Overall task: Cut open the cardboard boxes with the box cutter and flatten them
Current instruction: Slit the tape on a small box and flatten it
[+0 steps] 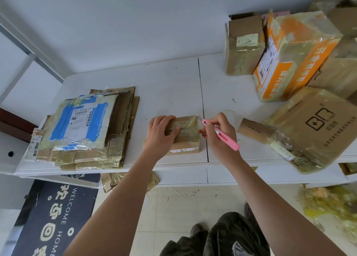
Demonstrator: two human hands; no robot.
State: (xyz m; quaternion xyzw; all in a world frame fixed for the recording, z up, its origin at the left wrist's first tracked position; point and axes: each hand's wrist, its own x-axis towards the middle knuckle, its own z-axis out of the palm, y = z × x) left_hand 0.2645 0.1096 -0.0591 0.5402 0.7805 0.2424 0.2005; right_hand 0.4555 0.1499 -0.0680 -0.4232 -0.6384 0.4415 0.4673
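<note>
White laminate table (173, 85), scuffed, a dark seam running front to back; pale wall behind, tiled floor below with a dark welcome mat (56, 215) at left. Far left of the fingers: stack of flattened boxes (87, 132), corrugated brown board, glossy yellowed tape, top sheet with blue tape bands and a white label. Left hand (160, 136) lies over the small box (185, 138), fingers curled over its far left edge, thumb across the taped top; box squat, rectangular, wrapped in wrinkled tape, near the table's front edge. Just right, right hand (220, 134) pinches the pink box cutter (222, 135) pen-fashion, tip at the box's upper right corner. Beyond those fingers: brown carton with printed logo (316, 128), tape-crusted. Behind it, orange-and-white carton (293, 56), tilted, and open brown box (243, 45).
</note>
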